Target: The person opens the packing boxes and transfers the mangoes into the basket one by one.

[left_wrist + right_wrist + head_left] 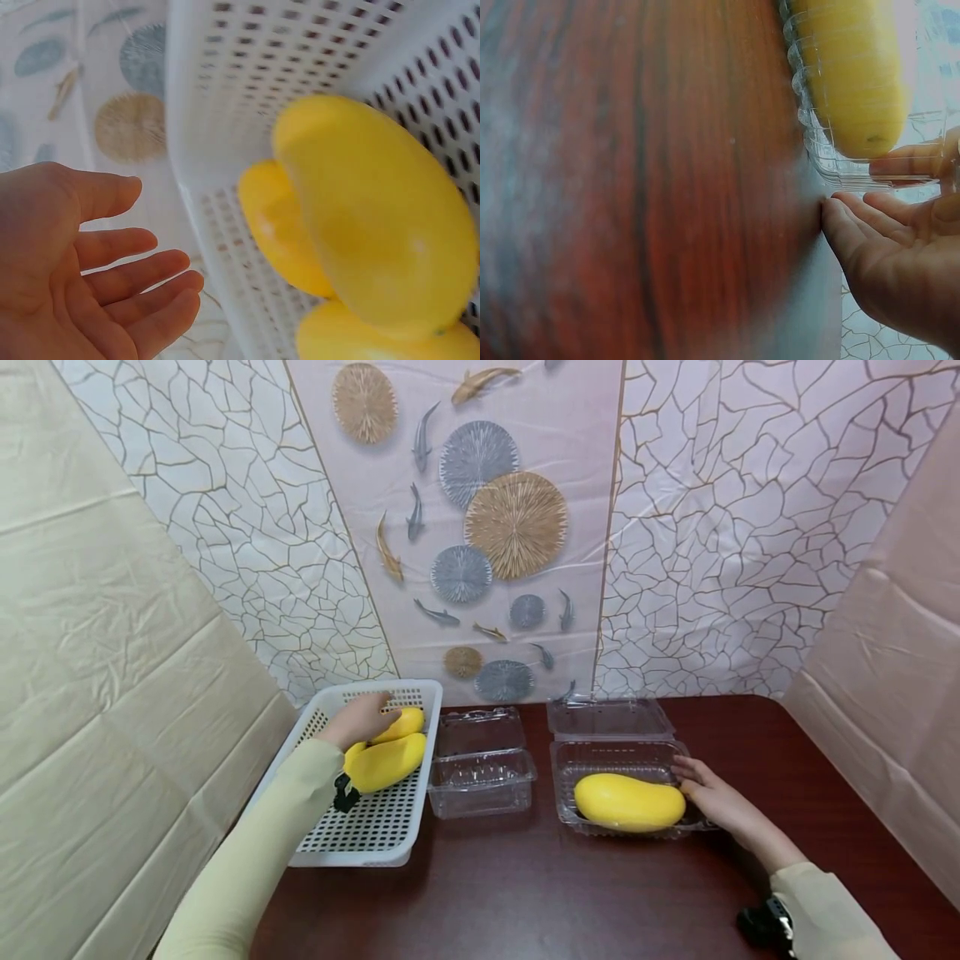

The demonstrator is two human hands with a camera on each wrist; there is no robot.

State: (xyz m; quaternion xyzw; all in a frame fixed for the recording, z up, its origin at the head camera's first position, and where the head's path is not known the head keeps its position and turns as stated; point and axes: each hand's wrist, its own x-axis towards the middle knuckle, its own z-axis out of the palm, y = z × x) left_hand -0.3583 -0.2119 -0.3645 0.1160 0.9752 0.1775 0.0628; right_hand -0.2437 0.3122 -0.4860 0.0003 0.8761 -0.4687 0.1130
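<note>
My left hand [365,720] is over the white plastic basket [378,857], fingers loosely extended and nothing in its grasp. In the left wrist view the palm and spread fingers show beside the basket wall. Inside lie several smooth yellow mangoes [382,217], one resting across the others. Another yellow mango [628,802] lies lengthwise in a clear plastic clamshell box [564,772], its lid folded back. My right hand [716,797] is at this box's right end with the fingers nearly straight. One digit overlaps the clear wall close to the mango's tip in the right wrist view.
A smaller clear clamshell box [482,795] stands between the basket and the larger box, its lid [480,732] open toward the back. All sit on a dark red wooden table [517,902]. Patterned cloth hangs behind, and beige cloth walls [885,635] flank both sides.
</note>
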